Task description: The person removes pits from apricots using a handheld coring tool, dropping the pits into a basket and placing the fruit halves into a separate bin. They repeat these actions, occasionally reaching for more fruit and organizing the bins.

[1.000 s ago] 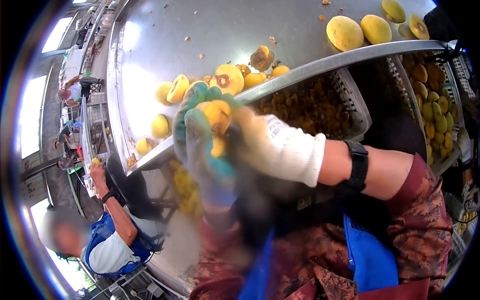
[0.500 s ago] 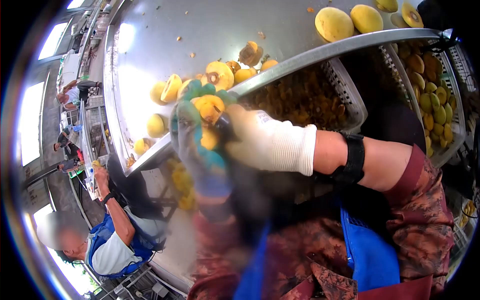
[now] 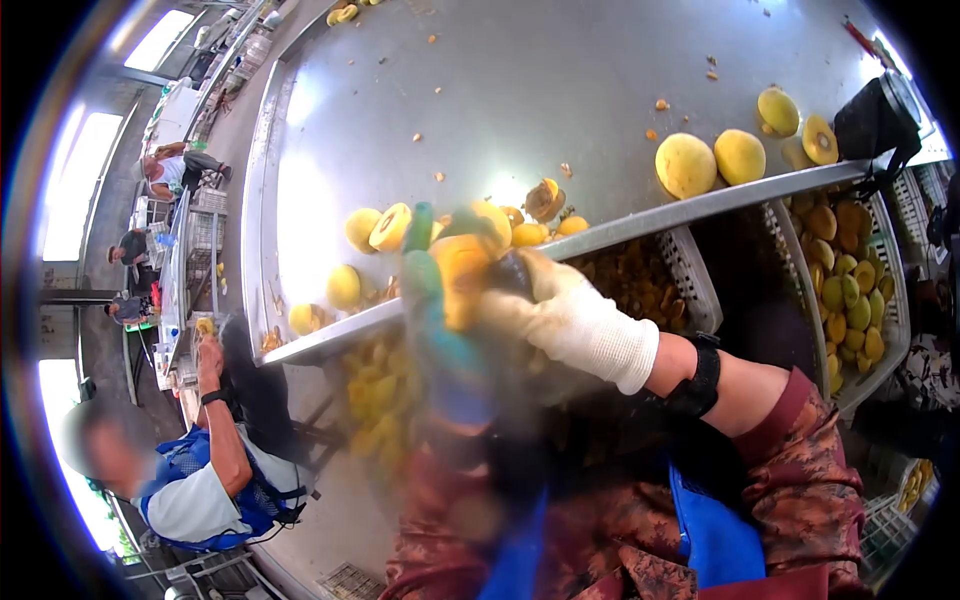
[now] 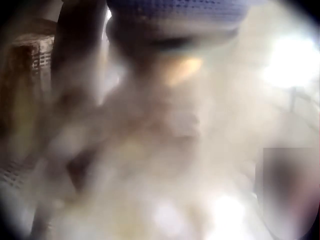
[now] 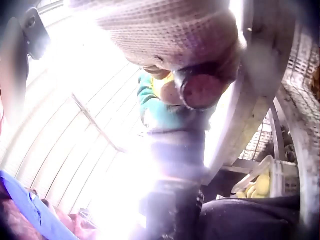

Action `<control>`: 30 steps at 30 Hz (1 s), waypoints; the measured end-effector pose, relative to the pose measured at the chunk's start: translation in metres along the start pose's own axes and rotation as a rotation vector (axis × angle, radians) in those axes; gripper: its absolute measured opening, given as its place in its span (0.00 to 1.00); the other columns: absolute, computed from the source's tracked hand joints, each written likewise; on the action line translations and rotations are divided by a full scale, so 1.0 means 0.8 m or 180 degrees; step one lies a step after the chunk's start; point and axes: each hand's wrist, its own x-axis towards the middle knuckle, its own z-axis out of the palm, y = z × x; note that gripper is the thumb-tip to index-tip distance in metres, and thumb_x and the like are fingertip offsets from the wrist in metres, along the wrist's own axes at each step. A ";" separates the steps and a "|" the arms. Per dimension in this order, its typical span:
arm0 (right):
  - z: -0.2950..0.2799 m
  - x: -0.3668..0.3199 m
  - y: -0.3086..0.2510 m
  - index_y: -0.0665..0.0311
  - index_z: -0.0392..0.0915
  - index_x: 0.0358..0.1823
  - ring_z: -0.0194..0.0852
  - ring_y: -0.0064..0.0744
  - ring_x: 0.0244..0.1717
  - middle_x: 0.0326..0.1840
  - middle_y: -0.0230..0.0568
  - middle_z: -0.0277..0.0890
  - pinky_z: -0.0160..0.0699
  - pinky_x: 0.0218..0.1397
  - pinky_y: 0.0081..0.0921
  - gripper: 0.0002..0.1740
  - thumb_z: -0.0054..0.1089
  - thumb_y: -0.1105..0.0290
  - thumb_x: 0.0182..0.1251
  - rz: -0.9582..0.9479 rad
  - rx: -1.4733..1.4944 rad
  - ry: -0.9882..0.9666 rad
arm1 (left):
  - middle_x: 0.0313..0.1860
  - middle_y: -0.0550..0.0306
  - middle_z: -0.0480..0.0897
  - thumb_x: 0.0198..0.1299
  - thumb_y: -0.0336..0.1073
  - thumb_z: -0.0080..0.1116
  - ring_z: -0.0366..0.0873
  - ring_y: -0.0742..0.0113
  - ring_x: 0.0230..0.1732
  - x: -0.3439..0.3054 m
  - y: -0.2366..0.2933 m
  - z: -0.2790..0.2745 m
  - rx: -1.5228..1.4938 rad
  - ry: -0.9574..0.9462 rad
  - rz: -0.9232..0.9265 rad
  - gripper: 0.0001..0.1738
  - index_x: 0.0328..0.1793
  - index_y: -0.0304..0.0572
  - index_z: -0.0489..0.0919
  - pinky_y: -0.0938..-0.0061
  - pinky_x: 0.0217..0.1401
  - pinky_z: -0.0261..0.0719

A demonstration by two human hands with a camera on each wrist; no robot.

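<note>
In the head view my left hand [image 3: 432, 300], in a teal and grey glove, grips a yellow peach [image 3: 462, 268] near the table's front edge. Motion blurs both. My right hand [image 3: 575, 322] wears a white knit glove and is curled round a dark tool handle [image 3: 512, 272] right beside the peach. The right wrist view shows the round end of this handle [image 5: 202, 92] sticking out of the fist, close to the teal glove [image 5: 167, 112]. The tool's working end is hidden. Mostly blur fills the left wrist view.
Peach halves [image 3: 390, 228] and brown scraps [image 3: 545, 200] lie along the metal table's raised rim [image 3: 700, 207]. Whole peaches [image 3: 686, 166] and a black container [image 3: 880, 115] are at the right. Below stand crates of scraps [image 3: 705, 290] and peaches [image 3: 897, 320]. Another person [image 3: 205, 480] sits at the left.
The head view has tilted, so more table and the black container show. Both hands stay together at the peach, with the right hand and handle shifted slightly around it.
</note>
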 end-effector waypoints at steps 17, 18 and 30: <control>-0.015 0.000 0.026 0.68 0.66 0.51 0.77 0.58 0.36 0.32 0.56 0.76 0.75 0.37 0.44 0.21 0.62 0.67 0.60 -0.1470 -0.2258 0.0758 | 0.57 0.48 0.75 0.68 0.36 0.49 0.74 0.57 0.58 0.006 -0.001 -0.024 0.0474 -0.0488 0.0287 0.23 0.66 0.36 0.67 0.65 0.63 0.73; -0.012 -0.006 0.019 0.69 0.66 0.47 0.77 0.59 0.36 0.32 0.58 0.75 0.74 0.37 0.46 0.18 0.61 0.68 0.60 -0.1305 -0.2307 0.0655 | 0.57 0.49 0.76 0.69 0.39 0.50 0.75 0.57 0.58 0.007 -0.003 -0.031 0.1601 -0.0590 0.0742 0.22 0.65 0.35 0.68 0.64 0.63 0.74; -0.012 0.000 0.044 0.68 0.68 0.38 0.76 0.60 0.34 0.27 0.58 0.75 0.74 0.36 0.49 0.10 0.56 0.70 0.61 -0.1755 -0.2522 0.0690 | 0.55 0.48 0.75 0.75 0.47 0.36 0.75 0.59 0.54 -0.005 -0.004 -0.001 -0.0251 -0.0358 -0.0130 0.25 0.61 0.31 0.69 0.63 0.61 0.73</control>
